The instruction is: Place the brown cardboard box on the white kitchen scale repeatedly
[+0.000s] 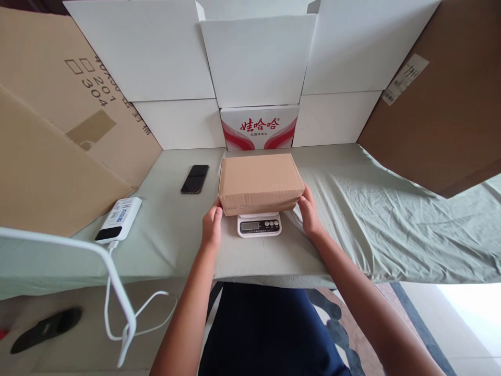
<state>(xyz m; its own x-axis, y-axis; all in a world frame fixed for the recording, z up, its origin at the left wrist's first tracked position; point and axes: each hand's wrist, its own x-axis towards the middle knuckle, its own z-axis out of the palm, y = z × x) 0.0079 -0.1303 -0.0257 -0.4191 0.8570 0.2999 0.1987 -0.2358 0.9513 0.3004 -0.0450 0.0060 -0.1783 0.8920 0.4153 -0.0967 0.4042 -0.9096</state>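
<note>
A: Where does the plain brown rectangular cardboard box sit?

B: Dead centre, on the small white digital kitchen scale, whose display pokes out at the box's six o'clock; the scale rests on the pale green cloth-covered surface.

A: And the hands?

B: The left hand presses the box's near corner at eight o'clock, the right hand the corner at four o'clock; each grip is spread flat against a side rather than curled round anything, so the box is pinched between the two palms.

A: How would it handle?

B: Stiff and dry, I judge, not slippery; likely light, though its contents are hidden; the short ends, low down, look the best hold.

A: Around it?

B: A black smartphone at ten o'clock; a white power bank with a cable at nine; a red-and-white printed carton at twelve.
</note>
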